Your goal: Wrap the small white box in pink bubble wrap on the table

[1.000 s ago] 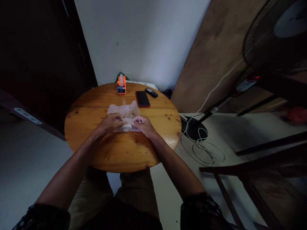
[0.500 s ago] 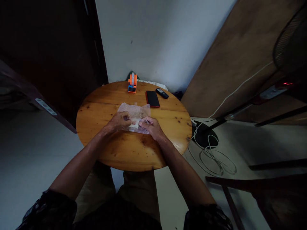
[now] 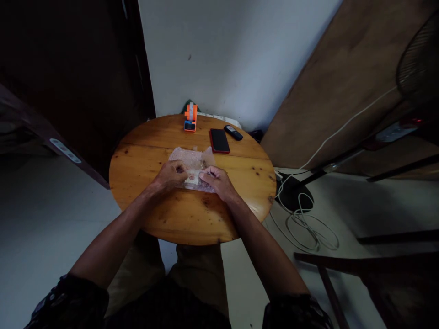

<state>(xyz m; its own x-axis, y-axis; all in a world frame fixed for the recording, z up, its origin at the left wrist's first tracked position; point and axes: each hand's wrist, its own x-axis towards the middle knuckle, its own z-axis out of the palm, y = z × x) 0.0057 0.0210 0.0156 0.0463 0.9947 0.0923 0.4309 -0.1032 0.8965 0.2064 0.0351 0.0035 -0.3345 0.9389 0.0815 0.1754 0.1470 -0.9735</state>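
Note:
A sheet of clear bubble wrap point(image 3: 192, 156) lies on the round wooden table point(image 3: 137, 167). At its middle is a small pale flat piece point(image 3: 192, 177), too unclear to name. My left hand point(image 3: 172, 173) is closed in a pinch at the wrap's left side, thumb and forefinger rounded together. On the opposite side, my right hand point(image 3: 216, 180) has its fingers bent and pressed to the wrap beside the pale piece. Both fingertips rest low over the plastic, and they partly hide what is between them.
An orange and blue tape dispenser point(image 3: 190, 118) stands at the table's far edge. Right of it lie a dark phone-like slab with red edges point(image 3: 219, 140) and a black remote point(image 3: 233, 132). Beyond the table are a fan stand point(image 3: 295, 192), a coiled white cable point(image 3: 310, 228) and the wall point(image 3: 219, 55).
Both hands keep almost the same place on the bubble wrap, with only a slight shift of the fingers. The whole view has moved a little.

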